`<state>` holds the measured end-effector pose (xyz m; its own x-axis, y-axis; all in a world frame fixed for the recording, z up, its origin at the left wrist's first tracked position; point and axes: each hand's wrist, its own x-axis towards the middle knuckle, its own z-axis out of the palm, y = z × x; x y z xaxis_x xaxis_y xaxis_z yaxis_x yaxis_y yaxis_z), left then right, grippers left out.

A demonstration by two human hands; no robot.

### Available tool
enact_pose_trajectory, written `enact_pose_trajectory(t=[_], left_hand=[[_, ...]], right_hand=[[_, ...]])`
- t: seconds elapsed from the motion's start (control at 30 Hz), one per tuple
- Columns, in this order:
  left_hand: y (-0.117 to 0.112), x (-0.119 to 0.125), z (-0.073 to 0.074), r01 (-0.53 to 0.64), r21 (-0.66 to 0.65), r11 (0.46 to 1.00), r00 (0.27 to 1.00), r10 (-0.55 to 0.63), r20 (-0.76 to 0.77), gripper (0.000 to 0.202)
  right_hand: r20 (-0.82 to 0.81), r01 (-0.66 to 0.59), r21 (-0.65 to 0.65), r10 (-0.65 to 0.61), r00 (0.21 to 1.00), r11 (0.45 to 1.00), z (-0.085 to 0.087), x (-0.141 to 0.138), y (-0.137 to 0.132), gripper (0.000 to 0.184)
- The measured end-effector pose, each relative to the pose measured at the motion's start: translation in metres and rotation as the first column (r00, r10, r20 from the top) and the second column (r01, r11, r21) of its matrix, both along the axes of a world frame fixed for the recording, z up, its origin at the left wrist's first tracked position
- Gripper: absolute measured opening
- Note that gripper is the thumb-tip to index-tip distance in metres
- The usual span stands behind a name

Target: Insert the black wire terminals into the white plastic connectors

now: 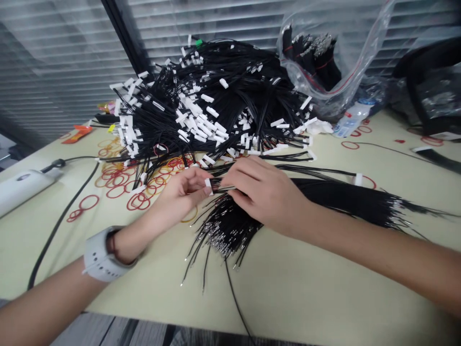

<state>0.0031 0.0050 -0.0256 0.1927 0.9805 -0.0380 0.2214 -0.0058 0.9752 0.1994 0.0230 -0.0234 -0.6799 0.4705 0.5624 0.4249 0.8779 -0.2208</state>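
Observation:
Between the thumb and fingers of my left hand is a small white connector, with black wires running out of it to the right. My right hand has its fingers closed on those black wires, close to the connector. Under the right hand lies a thick bundle of loose black wires, their metal-tipped ends fanned out toward me. The bundle's other end stretches off to the right. Just behind my hands, a wire with a white connector rests on the table.
A large heap of black cables with white connectors stands at the back. Red and yellow rubber bands lie scattered at the left. A clear plastic bag holds more wire bundles. A white power strip sits at the left edge.

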Motion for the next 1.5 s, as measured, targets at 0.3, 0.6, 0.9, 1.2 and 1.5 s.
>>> enact_pose_trajectory(t=[0.3, 0.6, 0.9, 1.2, 1.5], left_hand=[[0.004, -0.007, 0.003, 0.005, -0.011, 1.0, 0.999, -0.005, 0.042, 0.019], [-0.002, -0.005, 0.007, 0.048, 0.029, 0.998, 0.998, -0.049, 0.025, 0.016], [-0.004, -0.005, 0.007, 0.057, 0.011, 0.998, 0.996, -0.058, 0.073, 0.016], [-0.004, -0.004, 0.003, 0.068, 0.047, 0.997, 0.991, -0.073, 0.111, 0.017], [-0.004, -0.004, 0.003, 0.081, 0.001, 0.997, 0.986, -0.081, 0.146, 0.014]], right_hand=[[0.337, -0.073, -0.433, 0.236, 0.912, 0.898, 0.026, 0.015, -0.001, 0.015], [0.081, 0.15, -0.428, -0.128, 0.989, 0.891, 0.021, 0.009, 0.007, 0.009], [-0.038, 0.115, -0.573, -0.166, 0.985, 0.812, 0.02, 0.002, -0.001, 0.011], [0.023, 0.198, -0.582, -0.227, 0.974, 0.789, 0.019, 0.002, -0.002, 0.016], [0.075, 0.285, -0.492, -0.286, 0.955, 0.823, 0.017, -0.002, -0.003, 0.016]])
